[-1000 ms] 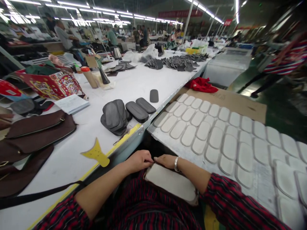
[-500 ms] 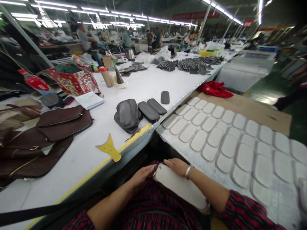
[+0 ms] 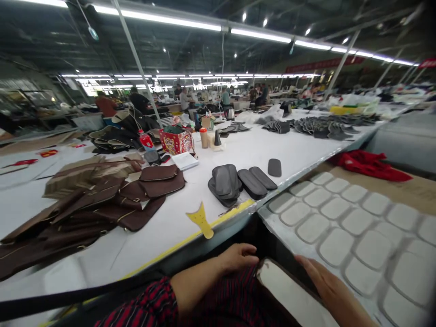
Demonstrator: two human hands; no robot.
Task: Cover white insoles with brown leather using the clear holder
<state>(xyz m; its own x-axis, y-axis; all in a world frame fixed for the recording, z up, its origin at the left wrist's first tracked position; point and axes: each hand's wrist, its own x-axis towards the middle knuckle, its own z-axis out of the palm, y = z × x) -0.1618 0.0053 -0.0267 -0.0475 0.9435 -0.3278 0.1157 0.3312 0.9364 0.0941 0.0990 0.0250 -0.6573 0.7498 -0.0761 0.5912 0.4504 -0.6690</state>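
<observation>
A long white piece with rounded ends and a brown edge (image 3: 294, 290) lies across my lap, its near end cut off by the frame. By its far left end is my left hand (image 3: 238, 256), fingers loosely bent and thumb apart, gripping nothing that I can see. Along the right side of the piece my right hand (image 3: 323, 281) is open with its fingers stretched out; whether it touches the edge is unclear. On the board to the right lie many white rounded panels with grey rims (image 3: 335, 245).
A yellow fishtail-shaped template (image 3: 200, 220) lies at the table edge. Beyond it are stacked dark grey oval pieces (image 3: 225, 181). Brown leather bags (image 3: 136, 200) cover the left of the white table (image 3: 235, 145). A red cloth (image 3: 371, 164) rests behind the panels.
The view has tilted up and swung left. My hands have moved apart from the far end of the white piece, and the right hand has come off its top.
</observation>
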